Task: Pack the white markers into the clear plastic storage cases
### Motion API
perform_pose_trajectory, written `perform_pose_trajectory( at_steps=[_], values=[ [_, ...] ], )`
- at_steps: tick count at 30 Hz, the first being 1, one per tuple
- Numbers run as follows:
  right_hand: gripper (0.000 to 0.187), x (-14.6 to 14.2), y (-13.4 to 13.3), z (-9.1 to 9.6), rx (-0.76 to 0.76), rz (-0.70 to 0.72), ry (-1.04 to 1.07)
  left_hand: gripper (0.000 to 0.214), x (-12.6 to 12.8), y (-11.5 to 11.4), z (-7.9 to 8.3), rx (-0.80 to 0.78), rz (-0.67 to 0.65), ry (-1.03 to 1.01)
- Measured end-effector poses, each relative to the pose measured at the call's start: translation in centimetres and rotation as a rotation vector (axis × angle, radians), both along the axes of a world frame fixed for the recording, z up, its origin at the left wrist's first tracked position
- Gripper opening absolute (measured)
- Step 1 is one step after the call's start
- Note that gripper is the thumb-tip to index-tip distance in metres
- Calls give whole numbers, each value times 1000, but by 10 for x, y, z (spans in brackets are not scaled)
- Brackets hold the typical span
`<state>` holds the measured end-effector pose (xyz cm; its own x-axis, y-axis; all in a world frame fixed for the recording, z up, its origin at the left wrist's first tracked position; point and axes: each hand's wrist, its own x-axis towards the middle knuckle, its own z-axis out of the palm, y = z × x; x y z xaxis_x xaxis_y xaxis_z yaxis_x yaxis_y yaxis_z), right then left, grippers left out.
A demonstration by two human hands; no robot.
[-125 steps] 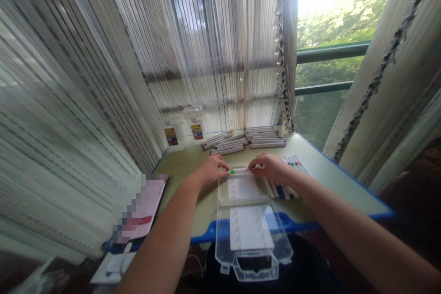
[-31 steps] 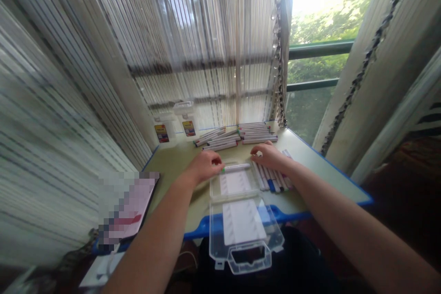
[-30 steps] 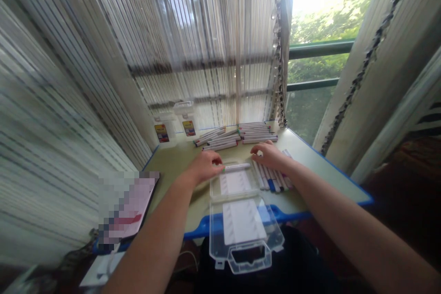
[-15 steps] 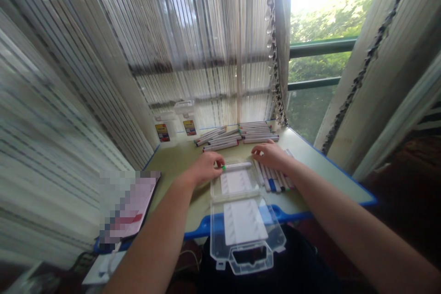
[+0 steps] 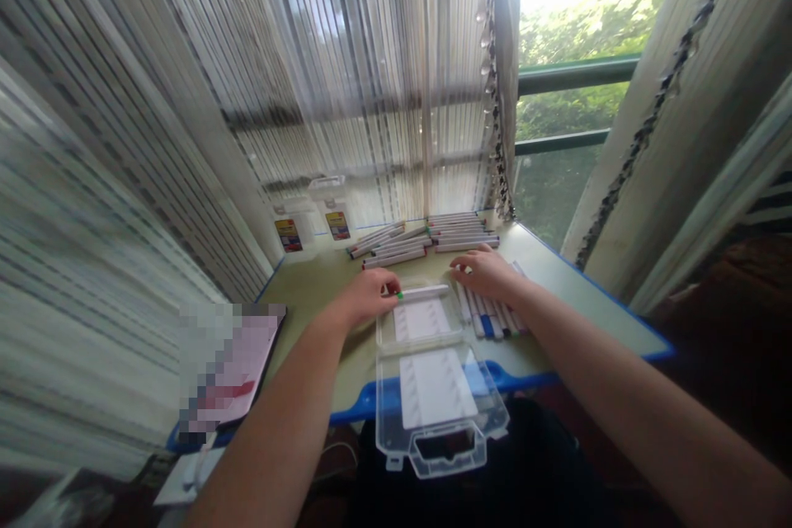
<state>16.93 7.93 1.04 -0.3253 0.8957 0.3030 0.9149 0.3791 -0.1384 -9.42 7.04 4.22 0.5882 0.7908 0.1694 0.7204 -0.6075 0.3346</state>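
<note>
A clear plastic case (image 5: 433, 384) lies open on the table's near edge, its lid hanging over the edge toward me. A white marker with a green cap (image 5: 424, 293) lies across the far end of the case. My left hand (image 5: 370, 297) is curled at the marker's green end, its fingertips touching it. My right hand (image 5: 486, 274) rests with fingers bent on a row of markers (image 5: 492, 318) lying just right of the case.
More markers (image 5: 426, 238) lie in rows at the back of the table (image 5: 322, 293). Two small clear boxes with labels (image 5: 313, 219) stand by the curtain. A phone or tablet (image 5: 228, 367) lies at the left edge. Curtains and a window surround the table.
Since 4.2 s ago my right hand has left the marker's right end and shifted onto the row of markers. The left hand stays at the green cap. The view has drifted slightly.
</note>
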Motion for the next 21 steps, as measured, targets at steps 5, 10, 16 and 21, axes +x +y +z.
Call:
perform_pose_trajectory(
  at_steps=[5, 10, 16, 21],
  values=[
    [28, -1, 0, 1, -15, -3, 15, 15, 0, 0, -2, -8, 12, 11],
    [30, -2, -1, 1, -5, 21, 12, 13, 0, -1, -2, -5, 24, 29],
    [30, -4, 1, -2, 4, -11, -13, 14, 0, 0, -3, 6, 31, 42],
    [31, -3, 4, -4, 7, -50, 18, 12, 1, 1, -3, 20, 38, 44]
  ],
)
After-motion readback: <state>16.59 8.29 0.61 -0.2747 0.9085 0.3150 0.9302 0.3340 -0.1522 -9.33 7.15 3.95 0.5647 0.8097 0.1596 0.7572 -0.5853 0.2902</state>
